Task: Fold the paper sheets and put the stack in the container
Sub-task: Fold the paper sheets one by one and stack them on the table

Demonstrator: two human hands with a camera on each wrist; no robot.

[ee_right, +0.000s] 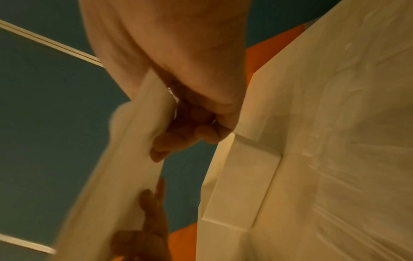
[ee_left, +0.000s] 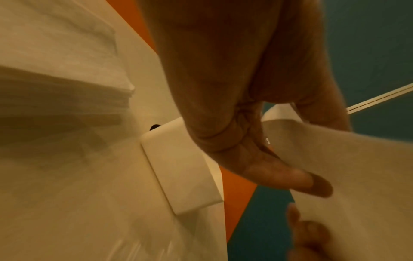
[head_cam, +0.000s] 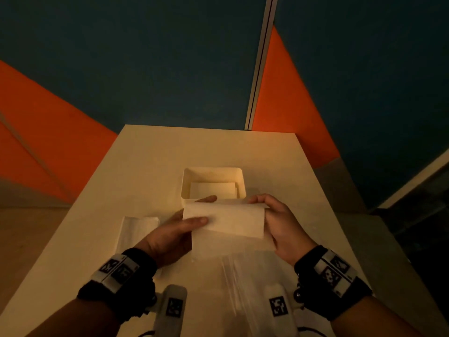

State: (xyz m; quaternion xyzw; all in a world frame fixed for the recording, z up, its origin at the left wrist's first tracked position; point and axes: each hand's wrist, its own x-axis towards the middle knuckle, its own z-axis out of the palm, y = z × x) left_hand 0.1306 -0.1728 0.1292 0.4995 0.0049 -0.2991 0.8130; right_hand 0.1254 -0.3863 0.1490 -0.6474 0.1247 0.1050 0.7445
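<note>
Nearest, a clear plastic wrapper lies on the table below the wrists. Above it, both hands hold one paper sheet in the air, partly folded, its upper flap bent toward the person. The left hand pinches the left edge, thumb on top and fingers behind; the right hand pinches the right edge near the upper corner. Judged by its sag and curl, the sheet is thin, soft and light: it will crease readily and may tear or crumple under a hard grip, so it is best held at opposite edges, close to the corners, with light finger pressure. Left of the hands, a stack of unfolded sheets rests on the table, apart from the held sheet. Beyond the hands stands the container, open-topped, with folded sheets already lying flat inside. Its near wall sits just behind the held sheet and must be cleared when the sheet goes in. Nothing else blocks that route.
</note>
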